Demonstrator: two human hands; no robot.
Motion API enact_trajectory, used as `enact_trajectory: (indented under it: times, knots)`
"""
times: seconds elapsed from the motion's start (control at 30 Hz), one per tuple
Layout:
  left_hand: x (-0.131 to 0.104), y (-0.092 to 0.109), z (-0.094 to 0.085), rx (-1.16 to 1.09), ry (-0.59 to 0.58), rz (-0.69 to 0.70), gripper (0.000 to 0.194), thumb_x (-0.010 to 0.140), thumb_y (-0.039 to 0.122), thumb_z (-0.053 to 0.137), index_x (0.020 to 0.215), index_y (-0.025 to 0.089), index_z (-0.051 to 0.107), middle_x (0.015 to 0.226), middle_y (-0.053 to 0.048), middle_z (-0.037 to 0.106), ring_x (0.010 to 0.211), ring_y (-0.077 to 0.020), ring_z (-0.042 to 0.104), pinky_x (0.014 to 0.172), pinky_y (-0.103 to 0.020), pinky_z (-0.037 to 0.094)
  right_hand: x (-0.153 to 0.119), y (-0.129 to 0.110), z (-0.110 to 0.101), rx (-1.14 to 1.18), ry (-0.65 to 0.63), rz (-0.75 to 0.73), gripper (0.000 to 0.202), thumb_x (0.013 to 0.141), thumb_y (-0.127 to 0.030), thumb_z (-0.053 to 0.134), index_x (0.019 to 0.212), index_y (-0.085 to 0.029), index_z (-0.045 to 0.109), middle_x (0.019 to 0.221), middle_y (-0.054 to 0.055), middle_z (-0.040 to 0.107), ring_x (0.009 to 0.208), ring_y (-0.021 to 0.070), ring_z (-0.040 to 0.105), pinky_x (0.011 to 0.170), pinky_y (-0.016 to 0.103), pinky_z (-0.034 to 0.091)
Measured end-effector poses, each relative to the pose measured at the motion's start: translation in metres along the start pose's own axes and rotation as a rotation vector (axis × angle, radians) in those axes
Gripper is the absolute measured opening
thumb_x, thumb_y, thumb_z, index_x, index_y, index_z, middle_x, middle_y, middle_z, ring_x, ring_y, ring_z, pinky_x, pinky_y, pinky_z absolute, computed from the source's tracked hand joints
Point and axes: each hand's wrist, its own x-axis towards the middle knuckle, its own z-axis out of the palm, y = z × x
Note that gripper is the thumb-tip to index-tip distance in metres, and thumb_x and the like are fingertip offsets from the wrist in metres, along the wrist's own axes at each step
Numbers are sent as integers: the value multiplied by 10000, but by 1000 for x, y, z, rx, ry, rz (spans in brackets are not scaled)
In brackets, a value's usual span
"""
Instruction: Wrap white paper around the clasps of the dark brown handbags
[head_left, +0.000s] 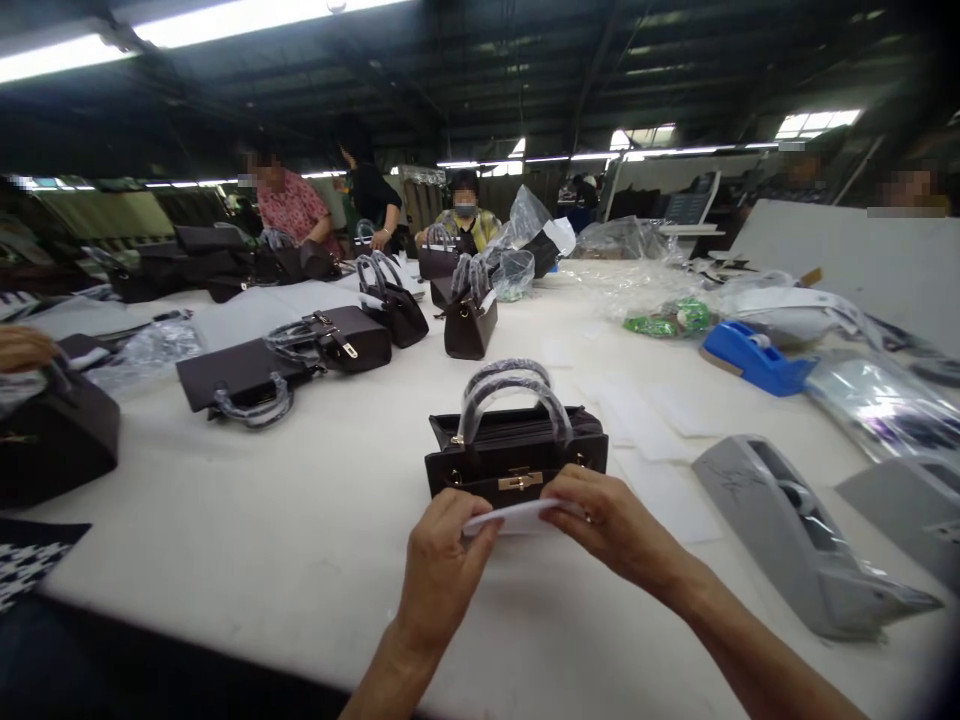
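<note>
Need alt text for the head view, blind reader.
A white sheet in the grip of a person's left hand and right hand, before an upright dark handbag with plastic-wrapped handles on a white table. Behind, more dark handbags and co-workers; tape dispensers to the right.

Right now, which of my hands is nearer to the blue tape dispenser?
Right. Your right hand, holding the white piece, is left of the blue tape dispenser and closer to the camera; your left hand, holding it too, is farther left.

front handbag (517,456): dark brown | clasp (520,482): gold | sheet (517,518): white | dispenser (752,358): blue | fabric (34,560): black-and-white houndstooth
</note>
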Motion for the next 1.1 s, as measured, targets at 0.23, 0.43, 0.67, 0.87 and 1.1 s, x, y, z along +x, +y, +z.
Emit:
enact_trajectory:
  times: [0.23,0.43,0.67,0.87,1.1]
  knots:
    - [5,-2,2,201,143,276,166,767,220,565,932,198,570,1045,-71,534,1002,-210,473,844,-362,451,-9,5,2,71,-66,34,67,813,-208,538,751,-193,557,769,-11,554,708,109,516,629,202,372]
    - [20,2,-1,225,-27,254,290,781,267,551,1059,197,511,1051,-62,560,1004,-195,491,849,-352,465,-22,22,18,165,-105,133,83,799,-233,549,746,-182,586,707,-12,577,666,119,523,592,201,364]
    - [30,11,6,300,-88,289,303,797,184,491,1100,202,496,1052,-60,575,991,-196,509,835,-352,479,-19,20,20,127,-41,67,52,791,-197,551,742,-186,566,726,-10,555,683,117,521,606,203,368]
    - [31,11,12,442,-65,311,301,774,133,518,1063,213,511,1024,-39,581,965,-195,512,793,-319,494,-25,21,20,25,-25,46,63,810,-169,515,820,-201,568,790,0,561,728,124,534,643,216,384]
    - [30,13,24,542,0,331,222,790,278,540,995,194,535,935,-53,582,870,-199,528,711,-304,483,-29,18,20,-99,94,-111,232,715,-33,431,810,-193,568,873,25,569,778,138,515,736,273,388]
